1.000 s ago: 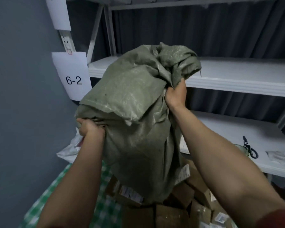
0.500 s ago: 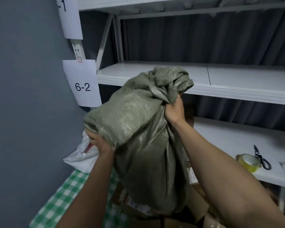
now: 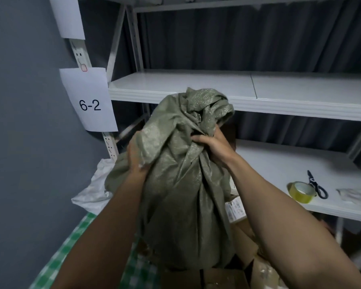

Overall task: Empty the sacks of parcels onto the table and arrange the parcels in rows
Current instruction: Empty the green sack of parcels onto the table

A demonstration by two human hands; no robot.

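Gripping sack (image 3: 175, 184) | both hands lower than before | left hand (image 3: 137, 161) | right hand (image 3: 214, 147)

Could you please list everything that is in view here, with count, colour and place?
sack: one, grey-green, held up over the table
cardboard parcels: several, brown, beneath the sack
tablecloth: one, green and white check, lower left
white bag: one, behind the sack, left
shelves: white, behind
label 6-2: one, white, on the shelf post
tape roll: one, yellowish, lower shelf
scissors: one pair, black, beside the tape roll
left hand: grips the sack's side
right hand: grips the bunched top
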